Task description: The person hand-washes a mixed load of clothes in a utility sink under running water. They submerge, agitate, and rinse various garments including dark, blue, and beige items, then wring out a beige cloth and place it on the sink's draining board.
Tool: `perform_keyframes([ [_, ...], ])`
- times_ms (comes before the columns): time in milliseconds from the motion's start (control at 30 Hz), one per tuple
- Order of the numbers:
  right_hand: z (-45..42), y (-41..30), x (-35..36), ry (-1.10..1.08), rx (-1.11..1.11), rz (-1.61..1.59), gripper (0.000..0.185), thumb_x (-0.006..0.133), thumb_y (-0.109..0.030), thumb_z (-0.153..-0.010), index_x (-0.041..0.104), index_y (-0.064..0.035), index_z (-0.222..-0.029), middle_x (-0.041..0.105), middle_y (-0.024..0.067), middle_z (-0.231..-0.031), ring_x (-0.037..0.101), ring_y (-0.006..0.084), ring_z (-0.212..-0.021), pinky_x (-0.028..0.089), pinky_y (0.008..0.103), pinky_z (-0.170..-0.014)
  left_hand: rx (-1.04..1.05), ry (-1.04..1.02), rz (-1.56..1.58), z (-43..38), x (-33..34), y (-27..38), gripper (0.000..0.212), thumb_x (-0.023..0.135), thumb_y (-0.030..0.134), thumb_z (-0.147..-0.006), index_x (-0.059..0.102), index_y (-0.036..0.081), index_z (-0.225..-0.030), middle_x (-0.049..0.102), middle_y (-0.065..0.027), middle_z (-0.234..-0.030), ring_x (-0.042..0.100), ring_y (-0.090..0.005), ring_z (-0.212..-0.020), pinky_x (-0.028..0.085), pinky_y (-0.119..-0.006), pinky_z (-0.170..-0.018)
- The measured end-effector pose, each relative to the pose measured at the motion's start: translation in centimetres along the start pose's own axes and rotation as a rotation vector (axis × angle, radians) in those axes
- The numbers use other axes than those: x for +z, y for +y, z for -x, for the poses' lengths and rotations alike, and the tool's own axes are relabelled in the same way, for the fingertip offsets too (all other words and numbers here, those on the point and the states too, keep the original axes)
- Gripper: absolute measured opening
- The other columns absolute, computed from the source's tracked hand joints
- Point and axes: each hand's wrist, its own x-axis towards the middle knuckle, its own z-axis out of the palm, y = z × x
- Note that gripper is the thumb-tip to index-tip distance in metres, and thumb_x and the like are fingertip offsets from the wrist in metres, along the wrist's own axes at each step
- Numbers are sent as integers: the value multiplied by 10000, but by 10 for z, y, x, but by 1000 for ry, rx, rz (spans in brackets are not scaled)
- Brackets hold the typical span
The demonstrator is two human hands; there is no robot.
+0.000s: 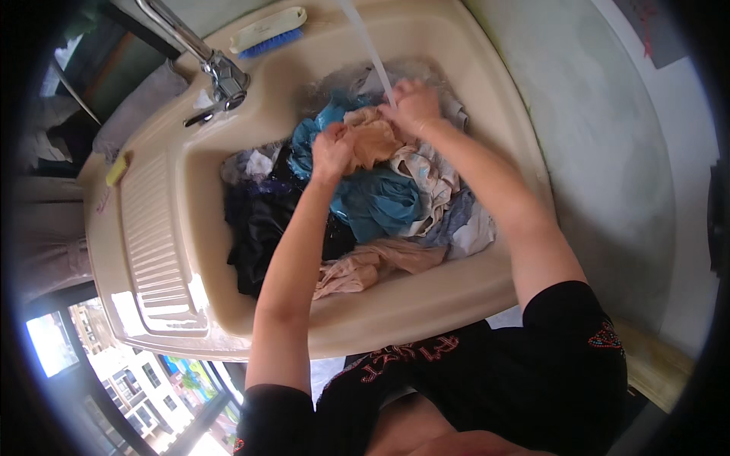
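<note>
My left hand [332, 149] is closed on a wet peach-coloured cloth [373, 142] above the pile in the sink. Blurred a little, my right hand [412, 108] grips the far side of the same cloth, close to a stream of water [368, 45] falling from above. Beneath both hands lies a teal garment [376, 202], bunched and soaked. A cream patterned garment [430, 176] rests below my right wrist. Dark clothes [259, 233] fill the left part of the basin, and a beige-pink cloth [382, 262] lies along its near side.
The beige laundry sink [524, 188] has a ribbed washboard [157, 245] on its left. A chrome faucet [228, 80] and a blue-bristled scrub brush [268, 31] stand at the back. A yellow bar [117, 170] and a grey cloth [140, 108] sit on the left rim.
</note>
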Motion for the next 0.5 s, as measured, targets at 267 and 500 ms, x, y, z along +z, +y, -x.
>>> perform_keyframes([
  [267,-11,35,44,-190,242,-30,649,510,-491,-786,357,-188,-1339,318,130,-1381,303,326,-1262,256,491,-1018,326,-167,-880,-6,37,20,748,596,508,-714,324,218,-1347,295,-135,-1398,221,-427,-1278,261,-562,-992],
  [500,41,32,77,-55,296,-238,659,488,-512,-789,369,-141,-1321,364,176,-1346,346,346,-1239,337,438,-982,398,-353,-456,-75,65,-49,530,520,431,-800,478,131,-1235,451,-161,-1275,408,-312,-1190,332,-410,-992],
])
